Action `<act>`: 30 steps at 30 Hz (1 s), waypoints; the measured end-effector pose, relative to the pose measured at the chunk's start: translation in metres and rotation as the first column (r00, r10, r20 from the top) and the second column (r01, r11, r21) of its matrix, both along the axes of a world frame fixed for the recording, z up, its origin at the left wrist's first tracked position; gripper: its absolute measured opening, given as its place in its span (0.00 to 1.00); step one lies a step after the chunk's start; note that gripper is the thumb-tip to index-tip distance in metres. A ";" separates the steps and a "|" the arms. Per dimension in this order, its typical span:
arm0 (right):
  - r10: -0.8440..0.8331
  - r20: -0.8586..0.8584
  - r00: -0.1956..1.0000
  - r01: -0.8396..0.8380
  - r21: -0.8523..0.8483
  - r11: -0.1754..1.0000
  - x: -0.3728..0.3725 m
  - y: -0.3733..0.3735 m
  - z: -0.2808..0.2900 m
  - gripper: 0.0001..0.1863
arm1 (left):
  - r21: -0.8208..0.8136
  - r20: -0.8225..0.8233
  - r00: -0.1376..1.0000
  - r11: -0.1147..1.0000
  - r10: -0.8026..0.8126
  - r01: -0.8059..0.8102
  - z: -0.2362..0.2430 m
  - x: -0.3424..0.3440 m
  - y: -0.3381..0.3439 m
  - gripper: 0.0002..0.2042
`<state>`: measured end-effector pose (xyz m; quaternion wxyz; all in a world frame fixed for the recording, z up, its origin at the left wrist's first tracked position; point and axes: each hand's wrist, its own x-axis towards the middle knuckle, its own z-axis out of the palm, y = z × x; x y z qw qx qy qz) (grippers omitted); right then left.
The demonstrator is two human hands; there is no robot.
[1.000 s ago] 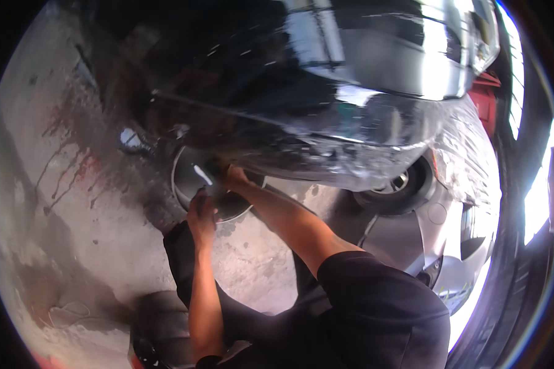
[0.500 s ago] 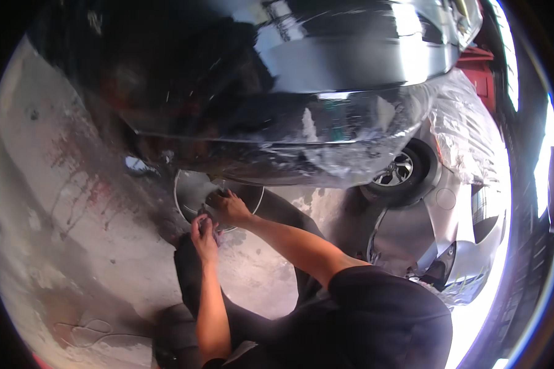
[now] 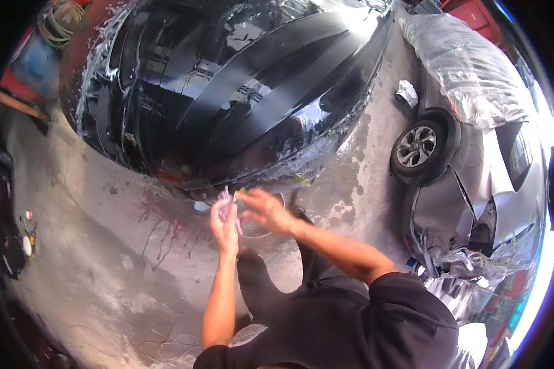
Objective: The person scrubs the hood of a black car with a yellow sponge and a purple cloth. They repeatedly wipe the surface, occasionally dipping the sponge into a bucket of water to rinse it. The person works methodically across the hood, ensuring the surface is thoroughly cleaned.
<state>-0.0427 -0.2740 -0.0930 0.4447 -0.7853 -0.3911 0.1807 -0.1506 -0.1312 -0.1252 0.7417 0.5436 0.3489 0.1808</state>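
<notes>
My left hand [image 3: 224, 229], raised in front of the black car, is closed round a crumpled pinkish-purple cloth [image 3: 225, 198]. To its right, close by, is my right hand [image 3: 266, 210], its fingers blurred. A small yellowish thing [image 3: 241, 192] shows at the right fingertips; its kind and whether it is gripped I cannot make out. Beneath my hands stands a bucket [image 3: 256, 235], mostly hidden by them, only part of its rim showing. Beyond them is the glossy black front of the car [image 3: 246, 117], wet with whitish streaks along its lower edges.
A grey car with a wheel [image 3: 417, 146] and a plastic sheet [image 3: 468, 67] over it stands at the right, its near end damaged. Coiled hoses [image 3: 60, 24] hang at the far left. A thin cord [image 3: 169, 349] lies on the stained concrete floor [image 3: 135, 258].
Both hands have come up out of the bucket, and the pinkish cloth now shows plainly in the left. My view has swung up and back, showing more of the black car.
</notes>
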 end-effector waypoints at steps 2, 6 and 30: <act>-0.030 0.277 0.960 0.048 -0.058 0.997 0.056 -0.016 0.048 0.35 | -0.005 0.015 0.995 0.995 -0.100 0.100 0.043 0.042 0.010 0.11; 0.019 0.596 0.803 0.083 -0.143 0.986 0.195 -0.085 0.108 0.39 | 0.368 0.136 0.989 0.930 -0.050 -0.004 0.098 0.146 0.038 0.13; 0.518 0.735 0.438 -0.462 -0.310 0.831 0.541 -0.153 0.174 0.36 | 1.000 0.030 0.868 -0.020 0.495 -0.024 0.077 0.357 0.078 0.19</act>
